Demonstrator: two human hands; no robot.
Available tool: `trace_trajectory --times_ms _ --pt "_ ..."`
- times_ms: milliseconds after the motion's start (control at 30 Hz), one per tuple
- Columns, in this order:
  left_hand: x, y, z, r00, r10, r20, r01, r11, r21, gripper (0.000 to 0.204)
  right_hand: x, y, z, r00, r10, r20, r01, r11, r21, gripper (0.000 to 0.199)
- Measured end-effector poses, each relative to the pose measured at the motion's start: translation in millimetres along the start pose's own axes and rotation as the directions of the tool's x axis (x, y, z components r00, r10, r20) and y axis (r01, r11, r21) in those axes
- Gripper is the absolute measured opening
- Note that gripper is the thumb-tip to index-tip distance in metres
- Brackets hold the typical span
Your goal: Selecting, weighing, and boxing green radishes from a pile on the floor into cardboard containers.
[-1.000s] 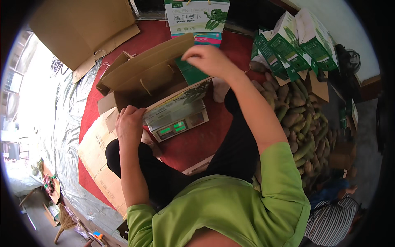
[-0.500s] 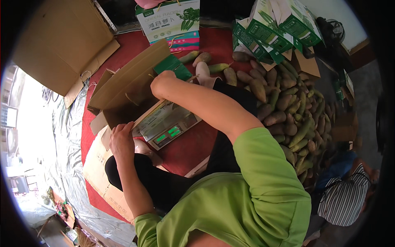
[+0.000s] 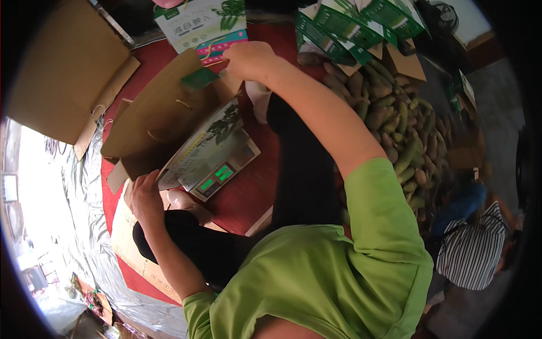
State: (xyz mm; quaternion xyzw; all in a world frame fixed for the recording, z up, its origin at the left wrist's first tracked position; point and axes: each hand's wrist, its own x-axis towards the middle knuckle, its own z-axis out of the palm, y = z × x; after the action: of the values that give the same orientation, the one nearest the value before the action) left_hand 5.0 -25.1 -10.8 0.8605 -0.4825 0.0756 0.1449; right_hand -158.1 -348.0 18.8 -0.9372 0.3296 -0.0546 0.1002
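Observation:
An open carton (image 3: 164, 107), brown inside with a white printed side, stands tilted on a digital scale (image 3: 226, 175) with lit green figures. Its top gapes toward me. My left hand (image 3: 145, 200) is closed around the near left corner of the carton's rim. Up at the far right end, my right hand (image 3: 251, 59) has its fingers bent at the end flap; its fingertips are partly hidden. Beside it a green flap (image 3: 199, 79) looks blurred. My feet rest on the red cloth (image 3: 237, 206) to either side of the scale.
A large heap of green and brownish radishes (image 3: 401, 130) lies to my right. Behind it are green-and-white cartons (image 3: 350, 31). More printed boxes (image 3: 200, 25) stand at the back, and a big brown carton (image 3: 73, 73) at the far left. A person in stripes (image 3: 471, 248) is at the right.
My right hand has moved up and outward along the carton's far end. The carton has tipped, showing more of its white printed side. My left hand has shifted left and slightly down.

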Motion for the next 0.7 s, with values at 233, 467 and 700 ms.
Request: trace_trajectory --times_ms 233,467,700 --pt "3.2 -1.0 -0.1 0.998 0.027 0.057 -0.026 0.999 -0.024 0.021 -39.9 71.1 13.0 0.991 -0.097 -0.092 0.127 0.904 0.409 0.035" --pt "0.5 -7.7 5.9 0.994 0.024 0.106 -0.016 0.997 -0.076 0.023 -158.1 155.3 51.4 0.969 0.248 -0.015 -0.185 0.759 0.624 0.028" --pt "-4.1 -32.3 11.8 0.992 0.087 0.088 -0.076 0.99 -0.121 0.024 -312.6 193.8 200.6 0.911 0.29 0.292 -0.341 0.93 0.139 0.026"
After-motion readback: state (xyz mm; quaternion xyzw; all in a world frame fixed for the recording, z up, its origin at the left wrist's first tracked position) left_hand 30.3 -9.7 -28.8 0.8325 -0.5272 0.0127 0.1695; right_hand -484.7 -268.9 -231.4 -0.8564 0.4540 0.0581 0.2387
